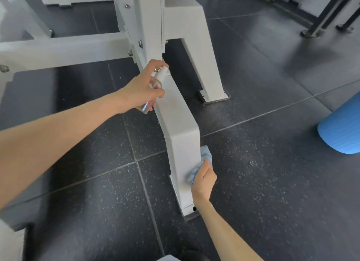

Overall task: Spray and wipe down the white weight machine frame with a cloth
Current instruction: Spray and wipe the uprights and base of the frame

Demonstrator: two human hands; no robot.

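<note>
Grips small clear plastic spray bottle (155, 81) in curled left hand (143, 87), nozzle just beside white painted metal machine frame (175, 109). Holds crumpled blue-and-white cloth (205, 155) in right hand (203, 181), pressed against frame's leg, below left grip.

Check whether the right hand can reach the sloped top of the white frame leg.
Probably yes. The right hand holds the cloth low against that leg; the slope above is bare, with only the left hand and spray bottle near its upper end.
</note>
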